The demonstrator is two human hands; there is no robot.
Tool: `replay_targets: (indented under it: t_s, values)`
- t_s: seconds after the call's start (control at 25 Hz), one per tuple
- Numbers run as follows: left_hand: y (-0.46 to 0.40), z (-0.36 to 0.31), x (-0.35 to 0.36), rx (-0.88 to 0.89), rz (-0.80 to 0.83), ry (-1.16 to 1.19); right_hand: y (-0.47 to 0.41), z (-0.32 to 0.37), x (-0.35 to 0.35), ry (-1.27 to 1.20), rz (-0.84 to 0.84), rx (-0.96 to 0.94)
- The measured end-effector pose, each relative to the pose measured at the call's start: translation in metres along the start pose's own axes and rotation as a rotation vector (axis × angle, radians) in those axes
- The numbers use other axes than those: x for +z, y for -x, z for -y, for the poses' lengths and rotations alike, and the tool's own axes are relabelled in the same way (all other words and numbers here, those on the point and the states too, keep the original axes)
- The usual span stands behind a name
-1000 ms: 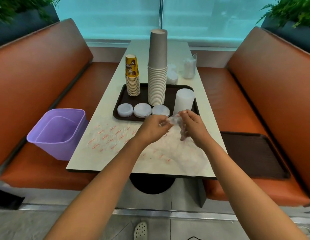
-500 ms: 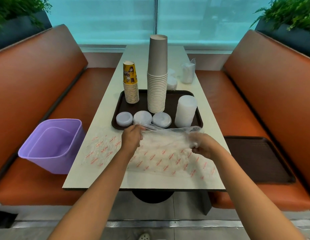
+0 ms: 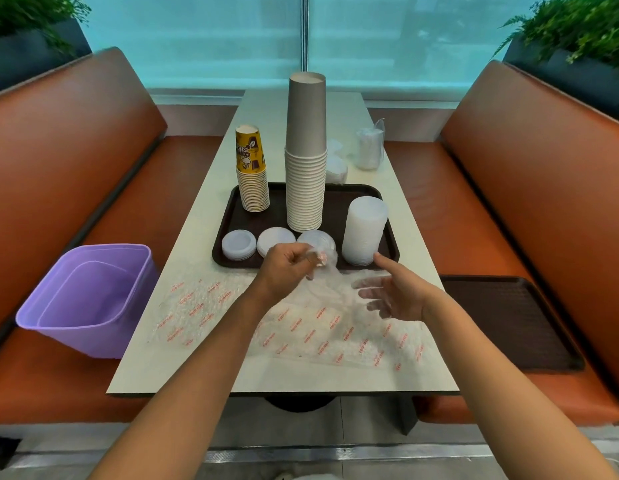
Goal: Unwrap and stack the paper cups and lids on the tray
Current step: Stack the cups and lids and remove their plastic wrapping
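Clear plastic wrapper with red print [image 3: 311, 327] lies crumpled and flattened across the near half of the white table [image 3: 183, 368], its top end pinched in the left hand [image 3: 287, 266], fingers curled; the right hand [image 3: 392, 294] hovers beside it with fingers spread. Dark brown tray [image 3: 391, 252] beyond carries a tall grey paper cup stack [image 3: 306, 168], a shorter yellow printed cup stack [image 3: 252, 174], a translucent lid column [image 3: 365, 232] and three low lid piles [image 3: 238, 244]. Bare tabletop remains left of the tray and along the near edge.

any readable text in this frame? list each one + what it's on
"RHS": partial large letters on the top yellow cup of the short cup stack; the rest of that print is cut off or blurred.
Red repeated print on the clear plastic wrapper spread on the table: a short logo-like word, too small and blurred to read.
Grey cup stack, lids and purple bin: no text visible.
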State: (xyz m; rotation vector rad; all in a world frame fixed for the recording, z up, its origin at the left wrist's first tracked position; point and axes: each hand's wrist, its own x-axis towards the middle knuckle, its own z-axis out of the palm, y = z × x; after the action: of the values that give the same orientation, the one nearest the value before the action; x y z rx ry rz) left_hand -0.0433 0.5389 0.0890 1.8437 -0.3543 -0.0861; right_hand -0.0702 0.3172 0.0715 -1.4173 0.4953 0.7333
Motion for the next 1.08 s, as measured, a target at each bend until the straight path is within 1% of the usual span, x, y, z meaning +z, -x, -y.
replay_targets:
  t_s: [0.04, 0.08, 0.12, 0.2, 0.24, 0.28, 0.32, 0.4, 0.48, 0.56, 0.6, 0.64, 0.72, 0.76, 0.88, 0.92, 1.0, 1.08]
  values:
    - [0.0, -0.002, 0.002, 0.022, 0.031, -0.027, -0.003, -0.002, 0.001, -0.067, -0.03, -0.037]
    - [0.0, -0.003, 0.004, 0.015, 0.02, -0.002, -0.007, -0.005, 0.001, -0.17, -0.086, -0.093]
    - [0.0, -0.004, 0.006, -0.011, -0.05, 0.036, -0.01, -0.006, 0.001, -0.326, -0.146, -0.149]
    - [-0.002, -0.001, 0.006, -0.117, -0.33, 0.102, -0.012, -0.006, -0.008, -0.622, -0.241, -0.233]
    - [-0.003, 0.002, 0.003, -0.182, -0.466, 0.164, -0.011, -0.006, -0.015, -0.72, -0.278, -0.259]
    - [-0.003, 0.004, 0.0, -0.234, -0.551, 0.25, -0.009, -0.007, -0.021, -0.786, -0.317, -0.267]
    - [-0.004, 0.006, -0.003, -0.275, -0.567, 0.32, -0.007, -0.01, -0.027, -0.809, -0.355, -0.254]
    - [-0.001, 0.002, -0.002, -0.325, -0.443, 0.316, -0.004, -0.015, -0.031, -0.699, -0.365, -0.176]
    - [0.004, -0.009, 0.007, -0.334, -0.327, 0.302, 0.0, -0.016, -0.026, -0.495, -0.239, -0.103]
    - [0.007, -0.02, 0.013, -0.35, -0.285, 0.336, 0.0, -0.017, -0.019, -0.337, -0.097, -0.084]
    - [0.007, -0.023, 0.014, -0.358, -0.275, 0.356, -0.001, -0.017, -0.015, -0.26, -0.077, -0.091]
    - [0.007, -0.025, 0.014, -0.369, -0.261, 0.37, -0.002, -0.017, -0.012, -0.179, -0.111, -0.103]
    - [0.009, -0.026, 0.012, -0.413, -0.209, 0.399, -0.005, -0.018, -0.007, -0.058, -0.254, -0.151]
    - [0.011, -0.027, 0.012, -0.44, -0.174, 0.424, -0.006, -0.019, -0.007, -0.058, -0.286, -0.176]
    - [0.015, -0.027, 0.012, -0.521, -0.113, 0.509, -0.005, -0.022, -0.007, -0.141, -0.18, -0.22]
    - [0.016, -0.026, 0.012, -0.54, -0.109, 0.537, -0.004, -0.022, -0.008, -0.16, -0.174, -0.243]
    - [0.015, -0.02, 0.011, -0.555, -0.126, 0.506, 0.0, -0.02, -0.008, -0.259, -0.245, -0.305]
    - [0.014, -0.009, 0.01, -0.563, -0.205, 0.341, 0.003, -0.021, -0.008, -0.308, -0.372, -0.337]
